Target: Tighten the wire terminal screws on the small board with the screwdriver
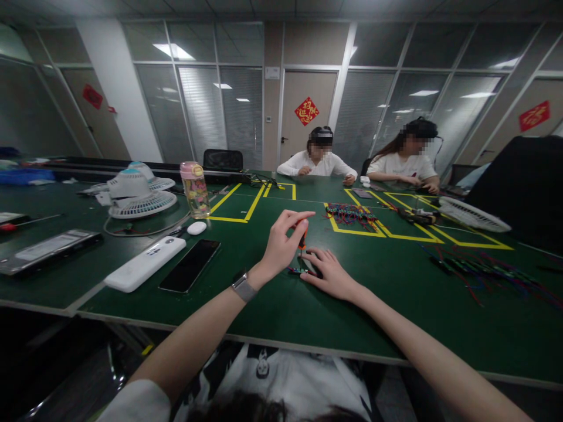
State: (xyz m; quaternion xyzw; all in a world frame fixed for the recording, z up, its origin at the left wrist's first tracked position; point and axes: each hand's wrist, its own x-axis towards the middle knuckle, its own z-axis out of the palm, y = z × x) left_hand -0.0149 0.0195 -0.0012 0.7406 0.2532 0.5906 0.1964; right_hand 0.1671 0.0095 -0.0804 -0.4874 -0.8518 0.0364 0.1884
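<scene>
My left hand, with a watch on the wrist, is raised just above the green table and pinches a thin red wire between thumb and fingers. My right hand lies low on the table right beside it, fingers curled over a small dark part with coloured wires. Both hands meet near the table's middle, in front of me.
A black phone and a white power bank lie to the left, with a pink bottle and white fans behind. Wire bundles lie inside yellow tape marks; more wires lie on the right. Two people sit across the table.
</scene>
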